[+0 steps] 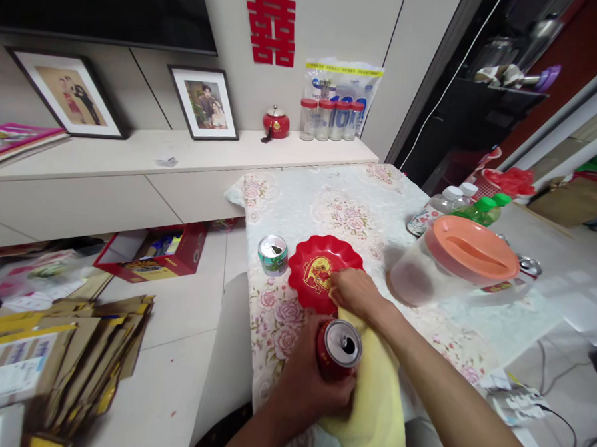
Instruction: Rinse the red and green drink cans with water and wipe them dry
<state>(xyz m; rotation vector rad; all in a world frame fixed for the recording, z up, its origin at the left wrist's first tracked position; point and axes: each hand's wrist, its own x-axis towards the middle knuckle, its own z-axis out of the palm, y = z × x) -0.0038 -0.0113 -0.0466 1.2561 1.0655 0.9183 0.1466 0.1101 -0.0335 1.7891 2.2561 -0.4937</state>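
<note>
Okay, I see left hand (298, 377) wrapped around red can (335, 359), already opened, near red plate (304, 264); right hand (357, 293) clamps yellow cloth (374, 394) by plate. Progress beyond that: can't tell.

We see an opened red drink can (339, 351), silver-topped and tilted toward us, in our left hand (305, 370). From our right hand (355, 292) a soft yellow cloth (377, 398) drapes down; beneath its fingers lies a scalloped red plate (322, 248), gold-printed.
</note>
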